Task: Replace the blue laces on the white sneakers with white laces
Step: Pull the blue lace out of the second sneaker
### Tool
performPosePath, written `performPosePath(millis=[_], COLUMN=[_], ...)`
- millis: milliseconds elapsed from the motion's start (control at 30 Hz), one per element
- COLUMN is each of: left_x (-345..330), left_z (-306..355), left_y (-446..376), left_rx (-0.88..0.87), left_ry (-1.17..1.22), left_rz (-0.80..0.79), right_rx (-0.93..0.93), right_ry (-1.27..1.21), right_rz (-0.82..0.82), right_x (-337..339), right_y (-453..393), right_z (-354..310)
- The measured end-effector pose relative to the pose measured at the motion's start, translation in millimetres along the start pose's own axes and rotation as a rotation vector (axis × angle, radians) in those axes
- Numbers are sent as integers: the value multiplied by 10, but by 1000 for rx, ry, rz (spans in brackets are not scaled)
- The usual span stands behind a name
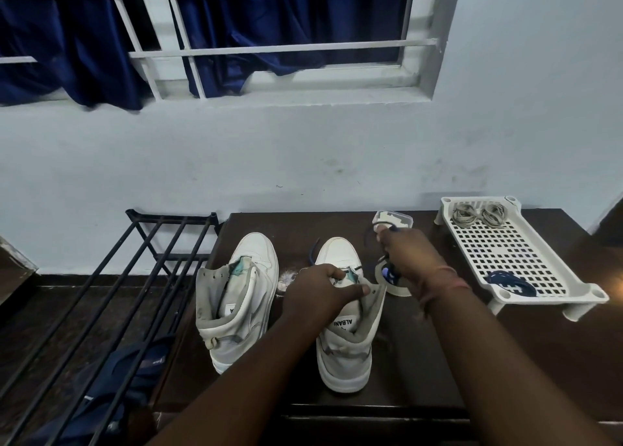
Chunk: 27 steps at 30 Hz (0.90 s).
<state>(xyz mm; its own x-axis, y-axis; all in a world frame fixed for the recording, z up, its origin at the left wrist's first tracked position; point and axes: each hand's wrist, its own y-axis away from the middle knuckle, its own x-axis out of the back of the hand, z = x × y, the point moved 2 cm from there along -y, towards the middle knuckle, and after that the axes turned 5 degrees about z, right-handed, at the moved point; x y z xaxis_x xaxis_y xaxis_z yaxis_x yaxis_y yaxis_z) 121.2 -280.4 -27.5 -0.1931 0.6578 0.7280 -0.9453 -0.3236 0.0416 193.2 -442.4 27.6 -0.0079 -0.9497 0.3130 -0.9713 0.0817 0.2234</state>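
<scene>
Two white sneakers stand side by side on a dark table (421, 344), and the left sneaker (242, 297) has no lace in it. The left hand (320, 285) holds the top of the right sneaker (347, 327) with its fingers curled over the tongue, while the right hand (409, 253) pinches the blue lace (369, 235) and lifts it up. Two bundles of white laces (480, 213) and another blue lace (509, 282) lie in the white tray (526, 243) just to the right.

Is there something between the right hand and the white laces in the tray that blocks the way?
Nothing visible blocks it. The right hand, gripping the blue lace, is left of the tray; the white laces lie uncovered at its far end.
</scene>
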Motion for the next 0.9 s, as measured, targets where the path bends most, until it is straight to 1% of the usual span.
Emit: performPosePath(millis=[33, 67, 100, 133, 200, 233, 300, 333, 367, 400, 433, 467, 500, 567, 600, 633, 667, 733, 767, 800, 833, 867, 900], left_x=[0, -3, -8, -13, -19, -22, -24, -25, -28, -29, -29, -28, -28, -26, -26, -25, -25, -19, -19, -20, -22, -20, -15], left_z=[1, -2, 1, 2, -4, -6, -9, -13, -13, -14, -11, -12, -14, -11, -10, -8, -4, -7, -7, -7, -8, -3, 2], left_y=[-4, -8, -9, -7, -6, -7, -5, -9, -11, -12, -10, -10, -11, -11, -12, -13, -15, -11, -8, -8, -8, -6, -2], left_rx=[-3, -3, -3, -1, -4, -8, -7, -4, -1, 0, -4, -6, -8, -7, -7, -8, -10, -10, -10, -11, -12, -13, -12], left_ry=[-3, -5, -5, -4, -4, -4, -1, 0, 0, -2, -5, -6, -6, -9, -13, -15, -15, -9, -4, -1, 1, 2, 2], left_rz=[-1, -2, -3, -2, 2, 3, 8, 10, 11, 11, 10, 9, 7, 2, 1, 2, 2, 5, 6, 8, 9, 10, 14], right_rx=[12, 24, 24, -1, -57, -67, 21, 79, 146, 141, 91, 58, 34, -15, -30, -32, -13, 29, 28, 19, 12, 16, 28], right_ry=[-39, -26, 45, 182, 506, 601, 742, 773, 744, 563, 279, 28, -186, -571, -670, -645, -488, 38, 261, 434, 562, 639, 665], right_rz=[21, 29, 23, -3, -115, -155, -208, -237, -240, -205, -155, -68, -25, -69, -93, -71, -13, 64, 32, -31, -93, -126, -147], right_x=[47, 71, 71, 53, -59, -102, -153, -152, -141, -123, -104, -82, -68, -58, -54, -38, -35, -56, -92, -128, -169, -187, -182], right_y=[3, 18, 23, 55, 62, 46, 17, 34, 30, 8, 15, 21, 16, 24, 1, -18, -55, -99, -128, -129, -129, -130, -115], right_z=[-30, -64, -43, -1, 157, 210, 206, 145, 91, 60, 42, 20, -14, -92, -108, -100, -41, 151, 259, 326, 364, 359, 316])
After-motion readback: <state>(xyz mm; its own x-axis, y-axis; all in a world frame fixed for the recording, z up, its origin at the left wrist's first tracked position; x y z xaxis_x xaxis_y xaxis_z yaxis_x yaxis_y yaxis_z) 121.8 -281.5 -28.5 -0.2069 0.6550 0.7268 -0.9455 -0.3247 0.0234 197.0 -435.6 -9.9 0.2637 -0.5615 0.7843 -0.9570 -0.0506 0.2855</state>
